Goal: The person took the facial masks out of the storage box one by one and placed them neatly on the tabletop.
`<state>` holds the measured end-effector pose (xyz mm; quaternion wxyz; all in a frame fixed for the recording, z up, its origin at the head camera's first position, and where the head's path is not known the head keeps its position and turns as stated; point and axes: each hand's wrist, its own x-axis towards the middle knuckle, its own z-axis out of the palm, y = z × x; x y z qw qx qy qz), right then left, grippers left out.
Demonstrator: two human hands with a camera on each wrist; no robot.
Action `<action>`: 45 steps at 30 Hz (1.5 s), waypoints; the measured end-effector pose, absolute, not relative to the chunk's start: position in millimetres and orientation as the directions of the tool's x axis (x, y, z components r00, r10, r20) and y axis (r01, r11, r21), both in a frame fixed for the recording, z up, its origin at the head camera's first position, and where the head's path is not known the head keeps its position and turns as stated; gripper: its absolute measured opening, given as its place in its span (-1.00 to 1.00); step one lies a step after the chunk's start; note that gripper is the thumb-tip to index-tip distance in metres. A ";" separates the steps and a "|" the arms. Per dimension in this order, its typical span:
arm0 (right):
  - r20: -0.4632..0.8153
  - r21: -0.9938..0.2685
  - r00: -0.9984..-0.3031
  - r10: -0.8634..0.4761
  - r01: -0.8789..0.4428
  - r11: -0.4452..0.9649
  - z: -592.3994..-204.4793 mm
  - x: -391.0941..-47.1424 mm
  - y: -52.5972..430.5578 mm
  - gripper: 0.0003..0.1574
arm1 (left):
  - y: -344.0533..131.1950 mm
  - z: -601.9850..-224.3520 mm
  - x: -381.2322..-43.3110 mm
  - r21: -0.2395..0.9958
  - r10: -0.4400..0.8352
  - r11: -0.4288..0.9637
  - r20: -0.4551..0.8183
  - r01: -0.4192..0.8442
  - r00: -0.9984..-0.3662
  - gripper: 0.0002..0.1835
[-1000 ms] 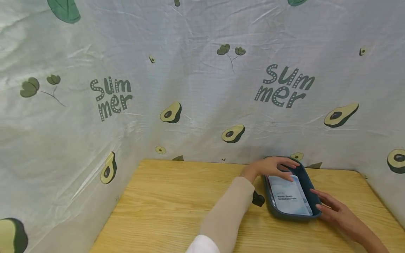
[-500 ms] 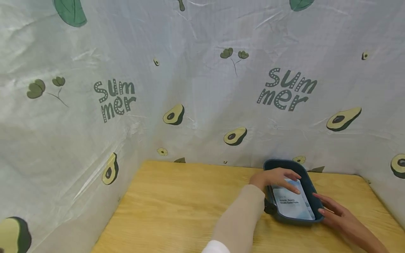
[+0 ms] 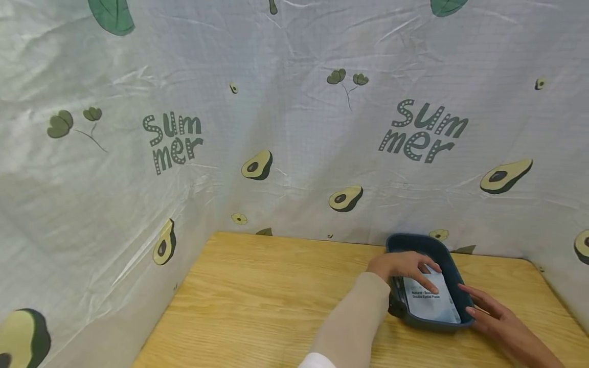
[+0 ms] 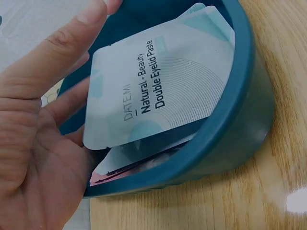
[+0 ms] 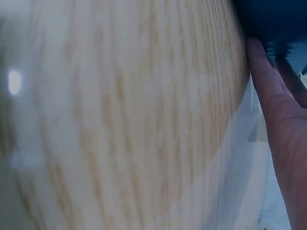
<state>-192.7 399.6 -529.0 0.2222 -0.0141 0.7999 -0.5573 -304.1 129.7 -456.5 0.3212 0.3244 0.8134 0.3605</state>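
Note:
In the head view my left hand (image 3: pixel 407 265) reaches over a dark blue basin (image 3: pixel 453 266) at the table's right side. Flat pale packets lie inside; the top packet (image 4: pixel 158 86) reads "Natural - Beauty Double Eyelid Paste". In the left wrist view, the thumb extends above this packet, while other fingers pass behind its near edge, their tips hidden. More packets (image 4: pixel 153 148) show beneath it, one with a pink edge. My right hand (image 3: pixel 499 319) stays at the basin's right outer side with fingers extended, fingertips right at the wall; the right wrist view shows it at the frame's edge.
The basin stands on a wooden table (image 3: pixel 267 291) close to its back edge. A white sheet (image 3: pixel 285 128) printed with avocados and "summer" hangs behind and at the left. A small black device (image 3: pixel 398 306) sits at the left wrist, overlapping the basin's left side in view.
My left hand has moved from the basin's far end down toward me, over the top packet. The right hand stays by the basin's right side. The whole head view has shifted slightly.

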 end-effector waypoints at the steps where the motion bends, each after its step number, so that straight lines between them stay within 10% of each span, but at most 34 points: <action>1: -0.337 -0.901 -0.902 -0.270 0.226 0.370 -528.9 -192.7 399.3 -0.15 | 129.8 -456.7 -304.0 0.799 0.759 0.526 -0.287 0.291 -0.585 -0.43; 21: -0.341 -0.908 -0.901 -0.269 0.242 0.341 -527.1 -189.3 395.8 -0.14 | 127.0 -456.1 -302.1 0.873 0.786 0.439 -0.260 0.211 -0.560 -0.34; 27: -0.359 -0.900 -0.898 -0.256 0.260 0.350 -526.0 -190.7 396.3 -0.12 | 113.5 -456.8 -307.3 0.852 0.761 0.408 -0.118 0.329 -0.638 -0.51; 45: -0.316 -0.908 -0.916 -0.248 0.216 0.360 -526.9 -189.3 395.6 -0.16 | 64.0 -473.9 -317.5 0.993 0.532 0.074 0.042 0.095 -0.846 -0.55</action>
